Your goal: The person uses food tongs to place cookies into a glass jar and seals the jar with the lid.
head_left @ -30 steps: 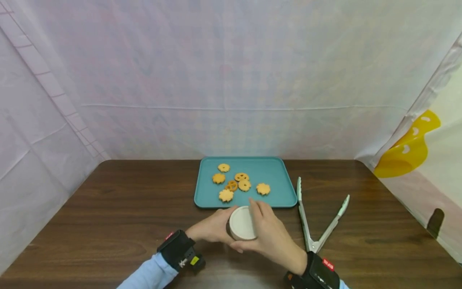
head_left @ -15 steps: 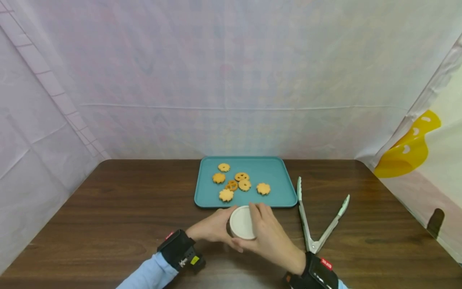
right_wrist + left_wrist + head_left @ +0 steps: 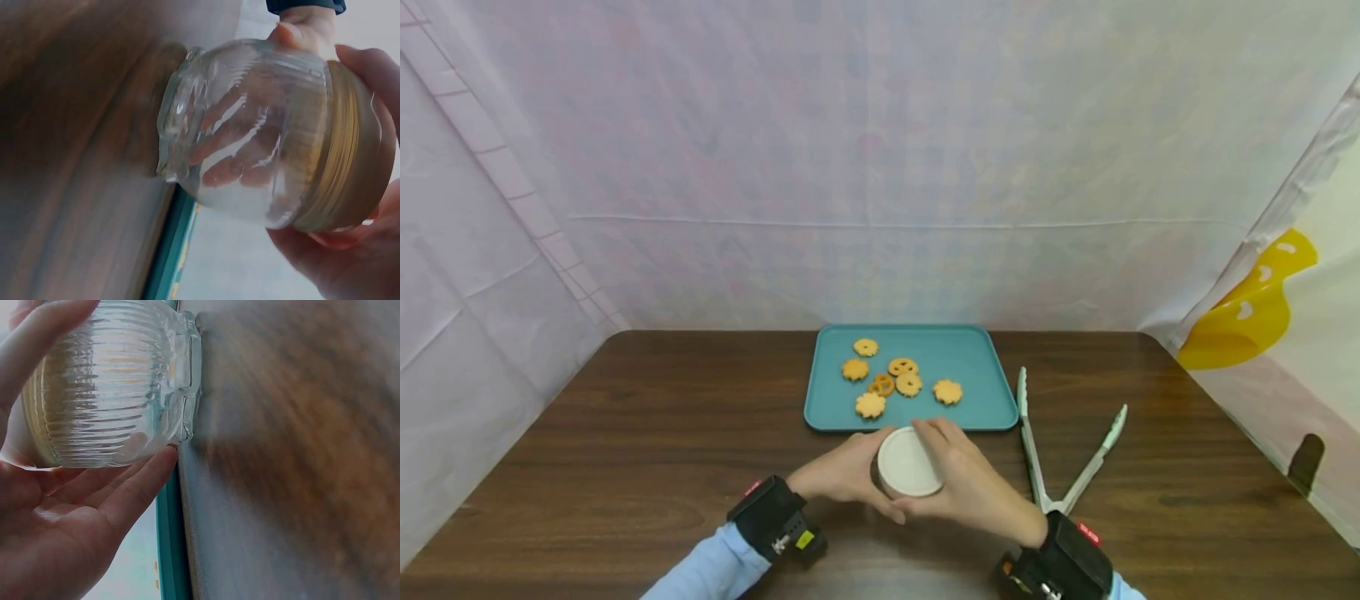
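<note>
A clear ribbed glass jar (image 3: 119, 381) with a pale round lid (image 3: 910, 463) stands upright in front of the tray, its foot at the wooden tabletop. My left hand (image 3: 847, 471) holds the jar's body, thumb on the near side and fingers around the far side. In the right wrist view those fingers show through the glass. My right hand (image 3: 972, 483) grips the lid's rim from the right, thumb near and fingers far. A golden band (image 3: 342, 147) circles the top of the jar. Nothing but air shows inside the lower glass.
Behind the jar lies a teal tray (image 3: 981, 354) with several flower-shaped cookies (image 3: 947, 392) and pretzel-shaped ones (image 3: 902, 367). Spread metal tongs (image 3: 1033, 458) lie right of the tray, close to my right wrist. Pale cloth walls (image 3: 865, 167) enclose the table (image 3: 647, 450).
My right hand has shifted slightly to the right and turned around the lid's rim, so more of the lid shows. The left hand stays on the jar, which keeps its place.
</note>
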Demonstrator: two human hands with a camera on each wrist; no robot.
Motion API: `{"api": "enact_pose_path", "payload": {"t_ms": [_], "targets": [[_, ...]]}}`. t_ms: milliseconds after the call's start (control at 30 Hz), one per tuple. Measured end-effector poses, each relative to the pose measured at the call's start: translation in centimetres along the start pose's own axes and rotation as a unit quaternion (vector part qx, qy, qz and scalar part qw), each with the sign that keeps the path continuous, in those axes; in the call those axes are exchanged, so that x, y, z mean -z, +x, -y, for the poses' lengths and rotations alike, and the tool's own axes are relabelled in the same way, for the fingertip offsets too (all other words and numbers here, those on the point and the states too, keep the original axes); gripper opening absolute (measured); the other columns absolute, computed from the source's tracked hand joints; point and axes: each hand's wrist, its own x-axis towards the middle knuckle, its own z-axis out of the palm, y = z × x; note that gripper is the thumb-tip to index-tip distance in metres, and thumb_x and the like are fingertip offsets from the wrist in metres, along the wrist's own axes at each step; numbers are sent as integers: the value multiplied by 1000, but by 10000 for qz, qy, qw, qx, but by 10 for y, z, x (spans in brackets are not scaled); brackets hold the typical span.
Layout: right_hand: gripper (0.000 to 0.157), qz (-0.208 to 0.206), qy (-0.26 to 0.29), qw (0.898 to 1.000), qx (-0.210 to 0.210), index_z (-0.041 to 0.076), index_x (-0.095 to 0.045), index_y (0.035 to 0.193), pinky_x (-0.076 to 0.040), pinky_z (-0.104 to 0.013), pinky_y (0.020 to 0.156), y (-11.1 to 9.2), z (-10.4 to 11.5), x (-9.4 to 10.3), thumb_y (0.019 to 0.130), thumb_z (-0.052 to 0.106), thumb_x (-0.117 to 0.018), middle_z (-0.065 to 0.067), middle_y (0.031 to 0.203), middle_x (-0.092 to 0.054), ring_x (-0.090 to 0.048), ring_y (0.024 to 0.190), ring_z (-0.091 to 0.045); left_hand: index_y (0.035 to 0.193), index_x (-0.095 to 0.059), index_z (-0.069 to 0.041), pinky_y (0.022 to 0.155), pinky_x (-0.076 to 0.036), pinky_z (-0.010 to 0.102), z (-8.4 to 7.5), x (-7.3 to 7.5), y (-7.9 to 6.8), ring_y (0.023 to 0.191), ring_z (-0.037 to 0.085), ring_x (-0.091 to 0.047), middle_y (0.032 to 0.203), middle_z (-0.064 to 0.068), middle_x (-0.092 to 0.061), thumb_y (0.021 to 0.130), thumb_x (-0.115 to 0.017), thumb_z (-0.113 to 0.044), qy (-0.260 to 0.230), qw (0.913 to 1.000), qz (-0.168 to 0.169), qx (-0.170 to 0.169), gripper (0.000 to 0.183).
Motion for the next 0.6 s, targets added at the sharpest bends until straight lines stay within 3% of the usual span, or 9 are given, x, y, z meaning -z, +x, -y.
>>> {"api": "enact_pose_path", "payload": {"t_ms": [300,600], "targets": [[85,582,747,9955,15,4,-40,129,-55,-39,74,3,-10,7,66,53,-69,-10,116,-51,-52,98,-21,127,-40,-11,95,-45,34,2,0,-2,108,15,-50,123,9,-54,58,-82,-32,-134,9999,62,-83,83],[82,1073,1398,9843,112,9,-35,134,-54,-42,79,5,-18,12,69,45,-71,-12,124,-48,-50,104,-24,127,-40,-11,96,-44,35,0,0,-2,109,16,-49,124,9,-54,57,-82,-32,-30,10000,7,1,84]]}}
